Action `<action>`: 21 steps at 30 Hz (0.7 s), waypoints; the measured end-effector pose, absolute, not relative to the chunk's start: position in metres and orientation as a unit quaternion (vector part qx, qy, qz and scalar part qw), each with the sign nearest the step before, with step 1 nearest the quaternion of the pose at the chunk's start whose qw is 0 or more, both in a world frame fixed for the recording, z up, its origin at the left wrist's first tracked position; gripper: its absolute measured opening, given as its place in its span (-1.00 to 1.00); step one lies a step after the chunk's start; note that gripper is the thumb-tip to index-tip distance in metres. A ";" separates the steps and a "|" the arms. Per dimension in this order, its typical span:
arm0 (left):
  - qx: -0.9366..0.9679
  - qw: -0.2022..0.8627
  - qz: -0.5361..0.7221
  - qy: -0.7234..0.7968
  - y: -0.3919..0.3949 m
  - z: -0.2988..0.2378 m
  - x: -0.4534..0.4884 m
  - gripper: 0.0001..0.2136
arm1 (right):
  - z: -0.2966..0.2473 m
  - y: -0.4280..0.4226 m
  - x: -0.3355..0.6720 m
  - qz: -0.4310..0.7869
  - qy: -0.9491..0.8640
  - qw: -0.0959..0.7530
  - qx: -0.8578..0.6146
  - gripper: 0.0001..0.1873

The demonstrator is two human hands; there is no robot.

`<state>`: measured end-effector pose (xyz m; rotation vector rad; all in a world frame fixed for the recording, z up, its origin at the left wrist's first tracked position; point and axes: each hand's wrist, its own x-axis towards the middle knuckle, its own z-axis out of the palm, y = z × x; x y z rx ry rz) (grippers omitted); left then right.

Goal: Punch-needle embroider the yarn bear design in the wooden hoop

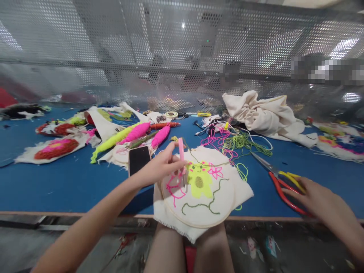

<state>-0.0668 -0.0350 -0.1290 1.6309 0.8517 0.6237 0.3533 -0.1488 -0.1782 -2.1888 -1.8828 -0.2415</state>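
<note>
My left hand (167,161) is closed around a pink punch needle (181,151), its metal tip over the hooped cloth. Olive-green yarn trails from the tool's top across the fabric to the right. The cream cloth in its embroidery hoop (227,201) rests partly on the table edge and over my thighs. It bears a yellow-green stitched figure (200,182), pink outlines at either side and a dark green line below. At the right, my right hand (321,197) has its fingers at the handles of the scissors (280,182); the blades lie on the blue table, pointing away to the left.
A phone (139,159) lies left of the hoop. Behind it are pink and yellow yarn bundles (136,132) and stitched pieces (57,148). Tangled green yarn (244,143) and crumpled cream cloth (264,117) lie right of centre. A perforated metal panel (182,49) closes the back.
</note>
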 end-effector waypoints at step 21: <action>0.605 0.559 0.418 0.384 0.005 -0.150 -0.047 -0.48 | -0.165 -0.021 0.131 0.520 -0.693 0.283 -0.412 -0.76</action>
